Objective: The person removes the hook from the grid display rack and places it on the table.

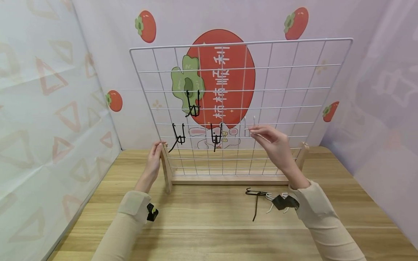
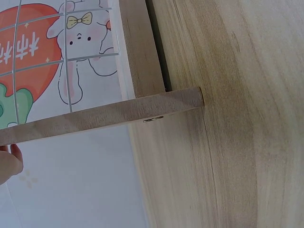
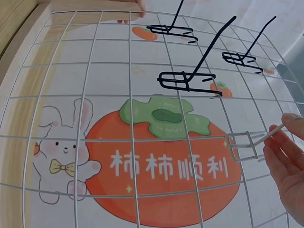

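"So, what is the largest thing in sight?"

"A pale backdrop (image 1: pixel 209 14) printed with red fruit, and in front of it a light wood-grain tabletop (image 1: pixel 202 224)."

"And on the tabletop?"

"A white metal wire grid (image 1: pixel 241 43), rectangular, its lower edge set in a pale wooden stand (image 1: pixel 228 180) with a post at each side."

"Where are the person's hands?"

"The left hand (image 1: pixel 152 161) holds the top of the stand's left post, fingers closed around the wood. The right hand (image 1: pixel 275 145) is raised before the grid, right of its middle, with thumb and fingertips narrowed to a pinch."

"A pinch on what?"

"The straight arm of a white metal wire hook (image 3: pixel 253 145). Its small rectangular frame is at the near face of the grid; whether its prongs are over a wire cannot be told."

"What else hangs there?"

"Three black metal wire hooks, all left of the white one: one higher up (image 1: pixel 195 108), two lower (image 1: pixel 180 138) (image 1: pixel 215 137), side by side but apart."

"And the rest?"

"On the tabletop, below the grid's right half, lie a loose black wire hook (image 1: pixel 256 194) and, just beside it, loose white wire hooks (image 1: pixel 269 197), partly hidden by a black wrist device (image 1: pixel 284 202)."
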Tool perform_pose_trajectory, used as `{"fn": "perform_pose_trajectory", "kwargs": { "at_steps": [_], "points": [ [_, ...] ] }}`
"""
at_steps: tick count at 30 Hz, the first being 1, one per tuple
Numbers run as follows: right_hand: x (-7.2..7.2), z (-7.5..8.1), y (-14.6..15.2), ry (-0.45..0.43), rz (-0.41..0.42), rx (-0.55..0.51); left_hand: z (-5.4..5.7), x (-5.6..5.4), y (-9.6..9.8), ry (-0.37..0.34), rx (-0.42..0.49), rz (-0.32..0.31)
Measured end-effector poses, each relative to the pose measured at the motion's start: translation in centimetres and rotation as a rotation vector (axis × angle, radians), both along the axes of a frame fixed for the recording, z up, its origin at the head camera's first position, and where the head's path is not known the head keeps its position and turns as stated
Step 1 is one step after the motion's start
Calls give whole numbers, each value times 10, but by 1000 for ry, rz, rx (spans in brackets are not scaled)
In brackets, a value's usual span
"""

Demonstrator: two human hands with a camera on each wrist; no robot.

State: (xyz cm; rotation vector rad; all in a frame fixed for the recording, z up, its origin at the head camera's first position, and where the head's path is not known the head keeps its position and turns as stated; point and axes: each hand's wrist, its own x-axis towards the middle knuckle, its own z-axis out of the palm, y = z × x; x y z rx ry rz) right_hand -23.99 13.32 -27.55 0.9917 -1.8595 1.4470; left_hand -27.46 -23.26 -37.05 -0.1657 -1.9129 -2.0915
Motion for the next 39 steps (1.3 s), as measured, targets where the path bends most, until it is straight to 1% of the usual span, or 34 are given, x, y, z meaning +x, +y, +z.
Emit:
{"fn": "perform_pose_trajectory", "kwargs": {
  "at_steps": [4, 10, 15, 22, 31, 39],
  "points": [
    [2, -1, 0, 10, 15, 5, -1, 0, -1, 4, -19, 0],
    [6, -2, -1, 6, 42, -19, 0, 0, -1, 0, -41, 2],
    [10, -4, 0, 34, 27, 15, 1, 1, 0, 6, -30, 1],
    [13, -8, 1, 18, 8, 55, 2, 1, 0, 0, -33, 3],
    [16, -12, 1, 41, 20, 52, 0, -1, -1, 10, -33, 5],
    [18, -20, 2, 61, 44, 54, 0, 0, -1, -3, -31, 1]
  ]
}}
